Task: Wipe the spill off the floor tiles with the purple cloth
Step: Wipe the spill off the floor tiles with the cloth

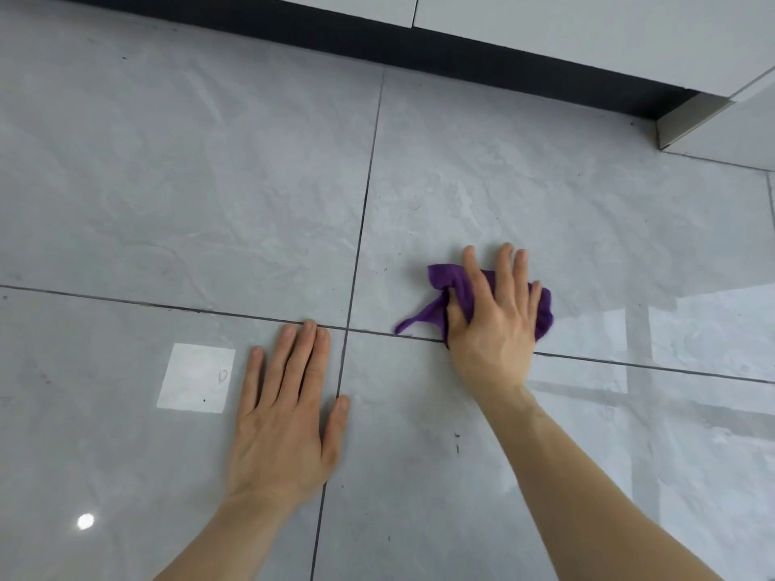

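A crumpled purple cloth [442, 287] lies on the grey floor tiles [209, 195], just beyond a grout line. My right hand [495, 320] presses flat on top of the cloth, thumb tucked against its left side, fingers spread over it. A corner of the cloth trails out to the left. My left hand [285, 417] rests palm down on the bare tile to the left, fingers together, holding nothing. A few small dark specks [457, 440] mark the tile near my right forearm. No wet spill is plainly visible.
White cabinet fronts [587, 31] over a dark kick strip [419, 39] run along the far edge, with a corner [687, 119] jutting out at the right. Bright light reflections [197, 377] show on the glossy tiles.
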Demonstrator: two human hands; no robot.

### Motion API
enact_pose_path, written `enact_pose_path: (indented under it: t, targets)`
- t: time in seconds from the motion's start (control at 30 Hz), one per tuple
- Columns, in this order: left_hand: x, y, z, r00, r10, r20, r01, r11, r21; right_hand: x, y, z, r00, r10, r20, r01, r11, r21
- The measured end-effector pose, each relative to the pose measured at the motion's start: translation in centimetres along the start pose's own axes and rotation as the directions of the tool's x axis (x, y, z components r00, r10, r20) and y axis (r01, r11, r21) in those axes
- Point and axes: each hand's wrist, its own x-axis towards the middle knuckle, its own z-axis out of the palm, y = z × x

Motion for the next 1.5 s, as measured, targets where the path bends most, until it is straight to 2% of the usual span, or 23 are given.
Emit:
enact_pose_path:
  t: [0.2,0.4,0.5,0.63,0.7,0.77,0.83,0.9,0.97,1.0,1.03,1.1,1.17,1.2,1.23,1.3,1.4,1.5]
  targets:
    - [0.0,0.0,0.1,1.000,-0.004,-0.004,0.004,1.000,-0.013,-5.6,2.7,-1.3,0.994,0.094,-0.048,-0.095,0.995,-0.023]
    - [0.0,0.1,0.1,1.000,-0.003,-0.018,0.002,1.000,-0.019,-11.2,2.5,-1.6,0.991,0.131,-0.006,-0.131,0.991,0.004]
    - [0.0,0.0,0.2,1.000,-0.003,-0.021,0.003,1.000,-0.009,-11.5,2.4,-2.4,0.991,0.131,0.020,-0.132,0.985,0.107]
    - [0.0,0.1,0.3,0.999,-0.008,-0.037,0.008,1.000,-0.012,-10.2,2.0,-6.7,0.951,0.307,0.029,-0.289,0.857,0.427]
    - [0.0,0.1,0.4,0.999,-0.009,-0.037,0.009,1.000,-0.009,-9.6,1.9,-9.2,0.951,0.302,0.063,-0.293,0.821,0.490]
    - [-0.1,0.1,0.4,0.999,-0.014,-0.046,0.013,1.000,-0.012,-9.3,2.4,-11.3,0.942,0.272,0.195,-0.334,0.802,0.494]
    - [-0.1,0.1,0.4,0.998,-0.012,-0.059,0.011,1.000,-0.014,-9.2,3.0,-12.9,0.890,0.195,0.412,-0.393,0.786,0.477]
    - [-0.1,0.1,0.5,0.998,-0.005,-0.063,0.004,1.000,-0.018,-9.1,3.4,-13.9,0.762,0.124,0.636,-0.470,0.781,0.411]
    - [-0.1,0.0,0.5,0.998,-0.006,-0.064,0.005,1.000,-0.011,-9.2,3.1,-13.8,0.646,0.112,0.755,-0.551,0.753,0.359]
    - [-0.1,0.0,0.5,0.998,-0.006,-0.064,0.006,1.000,-0.010,-9.5,2.9,-13.2,0.644,0.149,0.750,-0.562,0.758,0.332]
    - [-0.1,0.0,0.4,0.998,-0.008,-0.066,0.007,1.000,-0.013,-9.9,3.0,-12.4,0.697,0.217,0.684,-0.538,0.789,0.298]
    - [-0.1,0.0,0.4,0.997,-0.012,-0.071,0.011,1.000,-0.020,-11.1,3.3,-10.9,0.856,0.367,0.364,-0.462,0.860,0.218]
    - [-0.1,0.1,0.4,0.998,-0.010,-0.069,0.009,1.000,-0.018,-12.5,3.0,-9.9,0.919,0.391,0.050,-0.392,0.890,0.233]
    - [-0.1,0.1,0.4,0.998,-0.010,-0.069,0.009,1.000,-0.018,-13.3,2.7,-9.3,0.932,0.362,-0.020,-0.349,0.909,0.229]
    - [-0.1,0.1,0.4,0.997,-0.012,-0.070,0.010,1.000,-0.017,-14.3,2.2,-8.5,0.943,0.331,-0.027,-0.320,0.927,0.197]
    - [-0.1,0.2,0.3,0.997,-0.014,-0.075,0.012,1.000,-0.020,-16.5,1.0,-6.6,0.954,0.297,0.044,-0.300,0.949,0.102]
    - [-0.1,0.2,0.3,0.997,-0.018,-0.078,0.017,1.000,-0.018,-17.8,-1.4,-3.6,0.931,0.341,0.131,-0.350,0.935,0.052]
    - [0.0,0.2,0.2,0.997,-0.015,-0.072,0.014,1.000,-0.018,-16.5,-3.3,-1.5,0.924,0.359,0.131,-0.357,0.933,-0.042]
